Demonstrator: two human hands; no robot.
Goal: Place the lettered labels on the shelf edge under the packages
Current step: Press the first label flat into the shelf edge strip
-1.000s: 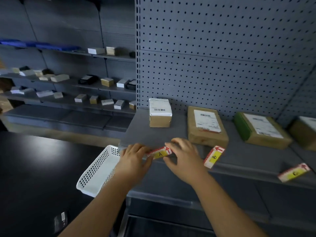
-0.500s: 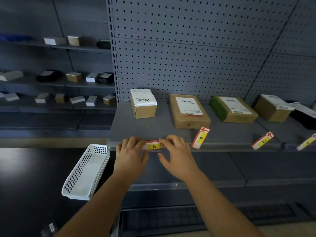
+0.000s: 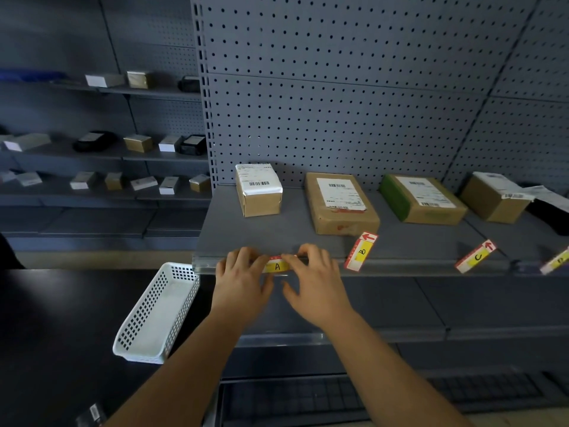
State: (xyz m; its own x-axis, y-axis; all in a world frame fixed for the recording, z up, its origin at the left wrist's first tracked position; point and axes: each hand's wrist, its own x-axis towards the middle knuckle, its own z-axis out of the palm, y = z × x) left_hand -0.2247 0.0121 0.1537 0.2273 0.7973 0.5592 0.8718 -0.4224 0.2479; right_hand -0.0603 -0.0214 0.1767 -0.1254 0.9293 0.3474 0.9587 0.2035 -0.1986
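Observation:
The label marked A (image 3: 277,266), yellow with a red-and-white top, lies flat along the shelf edge (image 3: 400,268) below the small white-topped package (image 3: 258,192). My left hand (image 3: 241,282) pinches its left end and my right hand (image 3: 314,282) pinches its right end. Label B (image 3: 360,252) leans crooked on the edge under the flat brown package (image 3: 340,203). Label C (image 3: 475,256) tilts under the green-sided package (image 3: 421,198). Another label (image 3: 555,261) shows at the far right, near a fourth package (image 3: 495,197).
A white perforated basket (image 3: 154,315) hangs out left of the shelf, close to my left forearm. Behind is a grey pegboard wall (image 3: 338,103). Shelves at the left (image 3: 107,155) carry several small boxes. A lower shelf (image 3: 400,334) juts out beneath my arms.
Label A has gone from slightly raised and tilted to level against the shelf edge, both hands staying on its ends. The view has swung right and pulled back, showing more packages and labels.

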